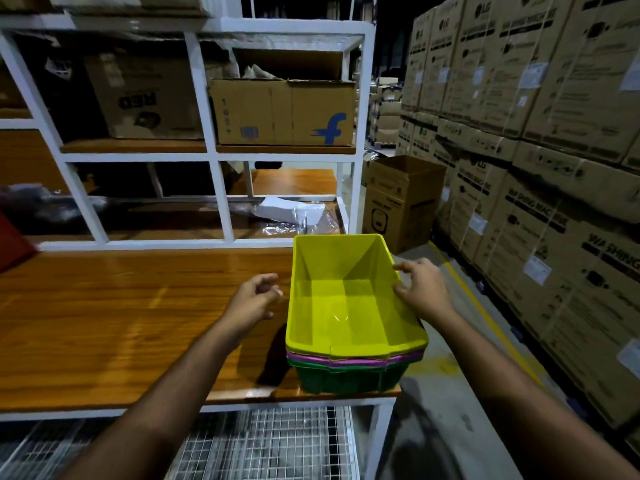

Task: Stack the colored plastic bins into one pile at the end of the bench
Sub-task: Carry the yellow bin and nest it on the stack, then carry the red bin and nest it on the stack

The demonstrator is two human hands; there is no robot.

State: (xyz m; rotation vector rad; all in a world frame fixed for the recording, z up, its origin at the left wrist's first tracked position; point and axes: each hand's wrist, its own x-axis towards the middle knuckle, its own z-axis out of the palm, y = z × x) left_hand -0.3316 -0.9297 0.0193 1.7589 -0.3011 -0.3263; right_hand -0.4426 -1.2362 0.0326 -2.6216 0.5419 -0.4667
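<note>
Our pile (349, 344) sits at the right end of the bench (138, 323): a yellow bin (346, 306) nested on a pink one (346, 360), on a green one (346, 377). Our right hand (424, 289) rests spread on the yellow rim, fingers loose, clasping nothing. Our left hand (256, 303) hovers just beside the pile, half curled and empty. We judge the stacking nearly done; a red thing (14, 244) at the far left edge may be another bin, though we cannot tell.

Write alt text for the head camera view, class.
A nested stack, yellow bin above pink and green ones, sits at the wooden bench's right end. The right hand touches its rim; the left hand hovers beside it.
</note>
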